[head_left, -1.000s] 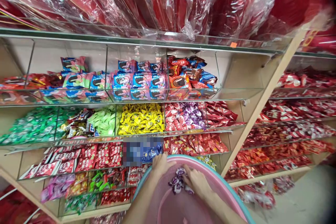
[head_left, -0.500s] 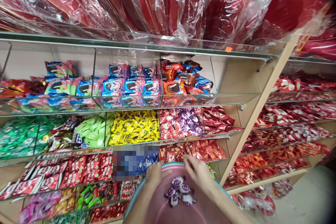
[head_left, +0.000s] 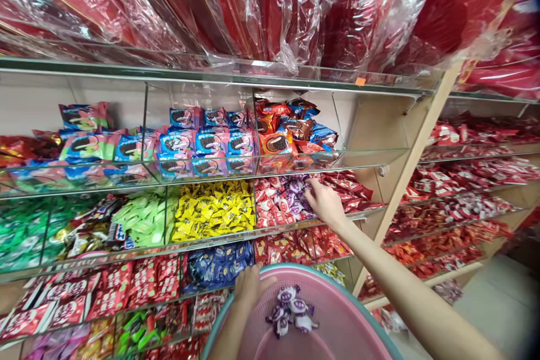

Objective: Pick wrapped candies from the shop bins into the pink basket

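Observation:
My left hand [head_left: 250, 287] grips the far rim of a pink basket [head_left: 337, 315] with a teal edge, held low in front of me. Several purple-and-white wrapped candies [head_left: 291, 310] lie inside the basket. My right hand [head_left: 324, 202] reaches up into a glass shelf compartment, its fingers resting on a heap of purple and red wrapped candies [head_left: 291, 198]. I cannot see anything lifted in that hand.
Glass shelves [head_left: 202, 163] with dividers hold yellow candies [head_left: 213, 209], green candies [head_left: 143, 216], blue packets [head_left: 217, 263] and cookie packs [head_left: 206, 140]. Red plastic-wrapped goods [head_left: 270, 5] hang overhead. A wooden upright [head_left: 405, 174] separates more red sweets [head_left: 464, 180] at right.
My right hand left the basket and rose to the purple and red candy compartment. The candies it was touching stay in the basket. The left hand kept hold of the rim.

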Available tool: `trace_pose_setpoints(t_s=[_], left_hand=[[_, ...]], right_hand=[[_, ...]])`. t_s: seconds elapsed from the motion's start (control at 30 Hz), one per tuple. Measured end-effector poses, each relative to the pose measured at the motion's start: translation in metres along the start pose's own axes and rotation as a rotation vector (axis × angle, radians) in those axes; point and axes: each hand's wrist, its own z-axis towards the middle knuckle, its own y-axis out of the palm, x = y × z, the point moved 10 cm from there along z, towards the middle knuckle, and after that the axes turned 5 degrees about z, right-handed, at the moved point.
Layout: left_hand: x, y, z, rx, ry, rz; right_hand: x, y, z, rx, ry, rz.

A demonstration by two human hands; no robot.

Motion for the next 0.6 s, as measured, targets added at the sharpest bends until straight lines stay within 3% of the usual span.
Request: trace_pose_setpoints(t_s=[0.13, 0.23, 0.43, 0.6], left_hand=[[-0.001, 0.001, 0.001, -0.002, -0.014, -0.004], [0.000, 0.000, 0.000, 0.002, -0.009, -0.015], [0.001, -0.001, -0.001, -0.003, 0.002, -0.012], [0.001, -0.001, -0.001, -0.009, 0.009, -0.021]], right_hand=[[0.002, 0.011, 0.018, -0.140, 0.059, -0.240], [-0.001, 0.017, 0.030, -0.211, 0.085, -0.298], [-0.005, 0.024, 0.045, -0.234, 0.065, -0.297], [-0.004, 0.025, 0.040, -0.254, 0.065, -0.304]])
